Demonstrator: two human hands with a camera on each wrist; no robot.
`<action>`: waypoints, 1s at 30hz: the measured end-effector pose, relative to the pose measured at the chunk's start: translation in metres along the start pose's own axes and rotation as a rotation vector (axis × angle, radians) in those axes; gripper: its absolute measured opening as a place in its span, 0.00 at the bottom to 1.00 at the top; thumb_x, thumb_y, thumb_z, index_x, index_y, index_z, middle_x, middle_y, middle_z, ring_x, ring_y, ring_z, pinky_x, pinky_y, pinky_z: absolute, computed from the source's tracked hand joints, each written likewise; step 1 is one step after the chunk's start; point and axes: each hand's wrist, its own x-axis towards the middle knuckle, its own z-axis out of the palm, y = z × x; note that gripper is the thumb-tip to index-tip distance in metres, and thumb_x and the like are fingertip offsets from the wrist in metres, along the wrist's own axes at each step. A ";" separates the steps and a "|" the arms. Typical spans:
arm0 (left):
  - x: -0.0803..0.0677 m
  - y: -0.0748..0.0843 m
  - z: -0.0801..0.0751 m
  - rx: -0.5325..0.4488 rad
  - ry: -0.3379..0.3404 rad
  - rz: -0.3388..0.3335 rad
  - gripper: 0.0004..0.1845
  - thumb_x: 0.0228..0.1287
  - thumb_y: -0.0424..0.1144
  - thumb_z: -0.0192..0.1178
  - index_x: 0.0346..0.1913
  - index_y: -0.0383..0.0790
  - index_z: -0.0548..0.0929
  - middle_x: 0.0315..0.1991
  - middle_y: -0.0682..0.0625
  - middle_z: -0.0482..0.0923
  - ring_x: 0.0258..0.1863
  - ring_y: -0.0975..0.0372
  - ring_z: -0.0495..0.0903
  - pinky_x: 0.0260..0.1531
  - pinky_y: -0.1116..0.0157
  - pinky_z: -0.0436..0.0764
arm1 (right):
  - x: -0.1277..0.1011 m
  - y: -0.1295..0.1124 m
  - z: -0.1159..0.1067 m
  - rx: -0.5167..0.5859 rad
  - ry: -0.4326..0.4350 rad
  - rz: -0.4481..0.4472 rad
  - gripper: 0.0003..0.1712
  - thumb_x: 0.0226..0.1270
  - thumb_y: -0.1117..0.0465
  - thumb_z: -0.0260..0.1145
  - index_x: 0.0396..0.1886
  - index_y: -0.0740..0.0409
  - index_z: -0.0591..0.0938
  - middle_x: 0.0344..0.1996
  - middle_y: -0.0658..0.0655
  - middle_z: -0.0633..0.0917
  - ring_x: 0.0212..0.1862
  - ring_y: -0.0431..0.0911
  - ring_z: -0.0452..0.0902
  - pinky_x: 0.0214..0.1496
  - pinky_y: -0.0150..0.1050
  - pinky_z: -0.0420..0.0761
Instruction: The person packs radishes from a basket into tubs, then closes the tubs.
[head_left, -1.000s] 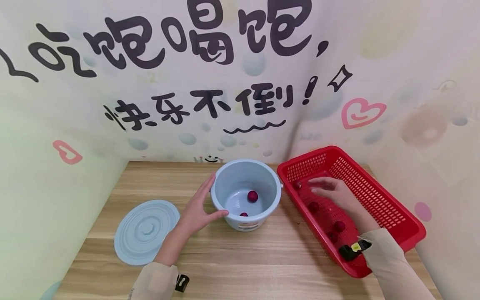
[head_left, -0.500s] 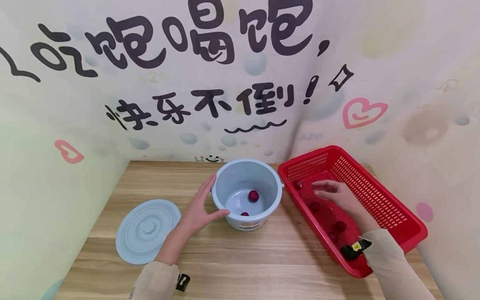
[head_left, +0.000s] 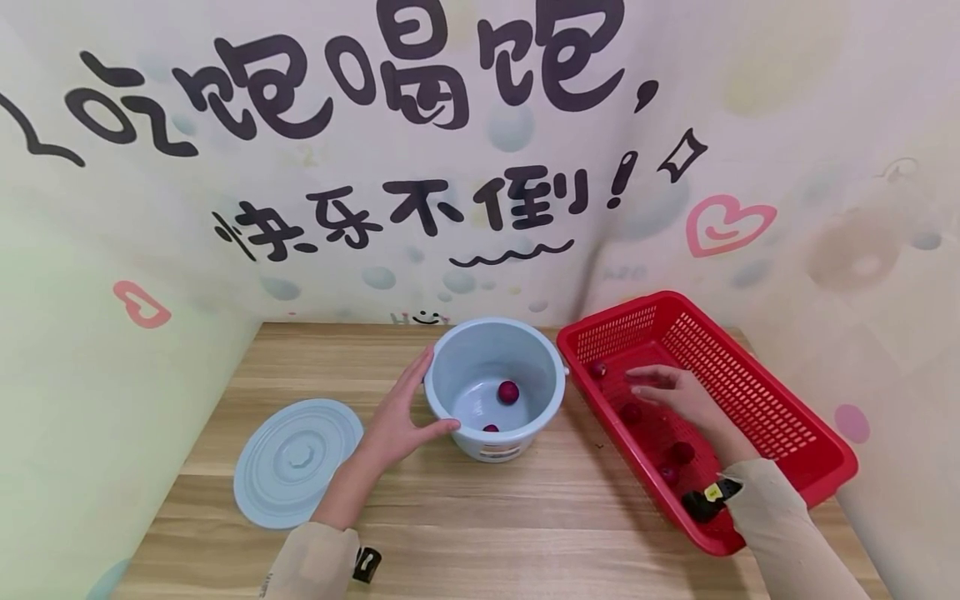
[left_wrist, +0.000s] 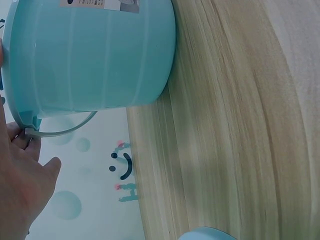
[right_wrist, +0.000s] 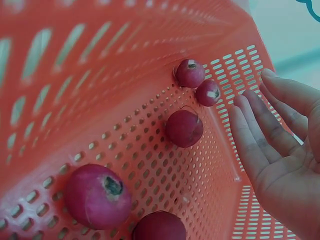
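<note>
A light blue bucket (head_left: 497, 447) stands upright on the table, with two dark red radishes (head_left: 508, 392) visible inside. My left hand (head_left: 396, 429) rests against the bucket's left side, its fingers straight along the rim and the thumb at the front rim. In the left wrist view, the fingertips lie beside the joint of the bucket's handle (left_wrist: 62, 133). Over the red basket (head_left: 780, 408) hovers my right hand (head_left: 686, 400), fingers loosely extended and holding nothing. Several red radishes (right_wrist: 184, 128) lie on the basket's floor, apart from that hand in the right wrist view.
A round light blue lid (head_left: 296, 462) lies flat on the wooden table (head_left: 517, 533), left of the bucket. The basket stands slanted at the table's right side. Behind the table rises a printed wall (head_left: 337, 292), with side walls left and right.
My right hand has shifted slightly to the right and nearer to me, over the basket. The left hand and the bucket keep their places.
</note>
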 end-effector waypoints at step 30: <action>0.000 0.000 0.001 -0.011 -0.005 -0.011 0.58 0.52 0.54 0.75 0.80 0.53 0.50 0.81 0.51 0.49 0.80 0.49 0.52 0.71 0.38 0.63 | 0.016 0.034 0.004 -0.253 -0.113 0.064 0.20 0.68 0.60 0.68 0.58 0.60 0.82 0.51 0.64 0.86 0.50 0.49 0.80 0.49 0.39 0.81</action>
